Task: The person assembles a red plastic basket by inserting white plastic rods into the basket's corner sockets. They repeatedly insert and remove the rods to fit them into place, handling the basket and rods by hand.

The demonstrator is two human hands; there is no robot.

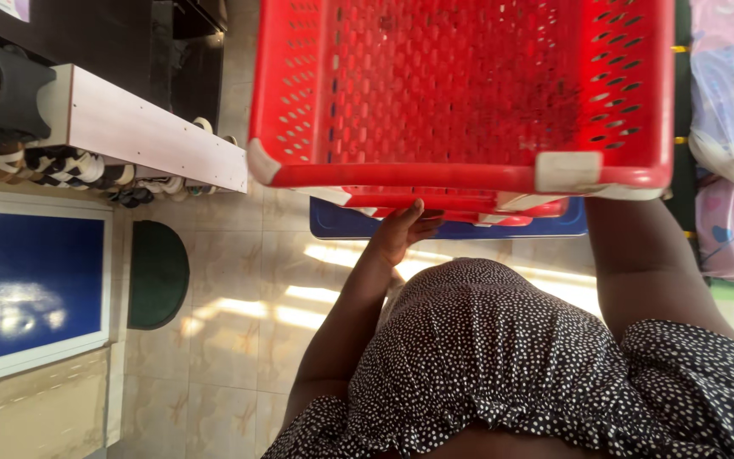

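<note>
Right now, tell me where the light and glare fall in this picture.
Head view: sun streaks glare on the tiled floor; a pale reflection washes the blue panel; the red basket is evenly lit, its mesh slightly soft; the left hand beneath it sits in shade.

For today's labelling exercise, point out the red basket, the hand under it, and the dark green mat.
red plastic basket [460,85], head view, on its perforated bottom.
left hand [403,231], head view, on the back of the hand.
dark green mat [157,274], head view, on its middle.
</note>
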